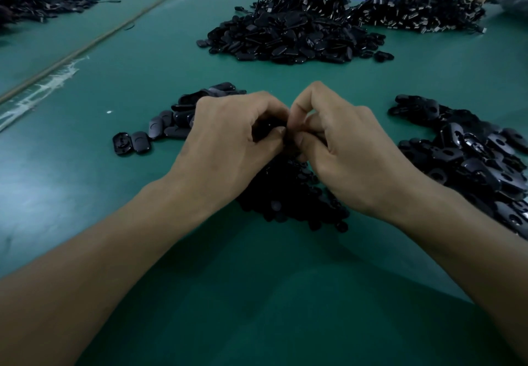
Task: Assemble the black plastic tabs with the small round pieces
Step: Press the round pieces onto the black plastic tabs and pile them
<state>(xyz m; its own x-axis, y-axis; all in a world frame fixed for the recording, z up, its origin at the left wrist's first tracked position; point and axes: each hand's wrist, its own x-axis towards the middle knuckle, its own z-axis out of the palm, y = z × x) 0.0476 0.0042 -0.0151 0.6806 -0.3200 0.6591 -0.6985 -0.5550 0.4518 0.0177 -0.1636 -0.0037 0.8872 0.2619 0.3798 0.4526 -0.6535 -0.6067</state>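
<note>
The left hand (228, 139) and right hand (345, 148) together pinch a half-hidden black tab (267, 129), just above the heap of small round pieces (288, 202), into which a crooked press could drop the piece.

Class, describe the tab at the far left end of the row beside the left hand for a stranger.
Find the left hand on the green table. A row of tabs trails left from it. The end tab lies hollow side up, unlike its neighbour.
</note>
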